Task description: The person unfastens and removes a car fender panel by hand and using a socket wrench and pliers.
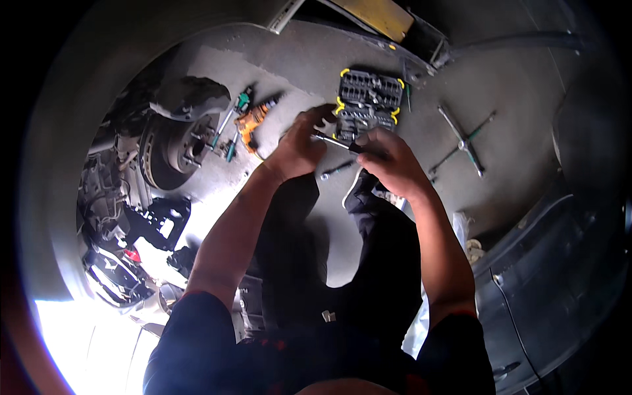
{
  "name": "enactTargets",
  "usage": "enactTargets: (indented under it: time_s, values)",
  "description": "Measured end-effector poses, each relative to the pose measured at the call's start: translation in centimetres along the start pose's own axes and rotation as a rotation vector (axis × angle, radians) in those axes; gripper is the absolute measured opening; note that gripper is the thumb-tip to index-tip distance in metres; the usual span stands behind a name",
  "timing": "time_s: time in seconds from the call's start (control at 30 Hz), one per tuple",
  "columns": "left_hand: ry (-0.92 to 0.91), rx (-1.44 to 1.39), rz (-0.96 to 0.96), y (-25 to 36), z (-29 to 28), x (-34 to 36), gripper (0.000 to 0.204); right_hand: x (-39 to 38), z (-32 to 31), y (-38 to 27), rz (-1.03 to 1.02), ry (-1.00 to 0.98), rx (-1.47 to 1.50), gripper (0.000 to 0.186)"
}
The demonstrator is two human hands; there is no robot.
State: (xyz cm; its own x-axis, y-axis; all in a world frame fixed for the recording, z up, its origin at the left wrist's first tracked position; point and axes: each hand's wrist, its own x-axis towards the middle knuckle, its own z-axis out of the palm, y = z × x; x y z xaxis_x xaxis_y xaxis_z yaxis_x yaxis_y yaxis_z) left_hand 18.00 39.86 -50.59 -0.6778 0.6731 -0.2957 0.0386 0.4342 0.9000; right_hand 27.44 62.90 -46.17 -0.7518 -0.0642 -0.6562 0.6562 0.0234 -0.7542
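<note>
My right hand (390, 158) is closed around the dark handle of a slim driver-type hand tool (337, 141). Its bright metal shaft points left toward my left hand (299, 146), whose fingers are bent and spread, with the tip beside the palm and thumb. Whether the tip touches the skin is hard to see. Just beyond both hands lies an open socket set case (370, 99) with yellow corners and rows of sockets. A small ratchet (338, 170) rests on the floor below the tool, between my legs.
Left of me are a brake disc (158, 153) with exposed studs and an orange power tool (253, 125) beside green-handled tools. A four-way lug wrench (463, 142) lies at right. A dark car panel (553, 276) curves along the right side.
</note>
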Motion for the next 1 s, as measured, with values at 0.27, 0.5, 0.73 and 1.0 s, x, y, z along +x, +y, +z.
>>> enactTargets:
  time_s: [0.27, 0.5, 0.73, 1.0]
  values:
    - [0.889, 0.620, 0.219, -13.2, -10.4, 13.6, 0.035, 14.2, -4.3, 0.9, -0.470, 0.221, 0.123, 0.021]
    - [0.916, 0.508, 0.402, -17.5, -10.8, 21.5, 0.029, 21.4, -7.0, 0.2, -0.777, 0.301, -0.262, 0.028]
    - [1.199, 0.525, 0.546, -19.4, -9.2, 24.3, 0.041, 24.0, -7.7, -1.6, -1.034, 0.210, -0.202, 0.020]
    - [1.176, 0.540, 0.401, -19.3, -8.3, 23.8, 0.044, 24.2, -9.4, -1.6, -1.199, 0.245, -0.224, 0.018]
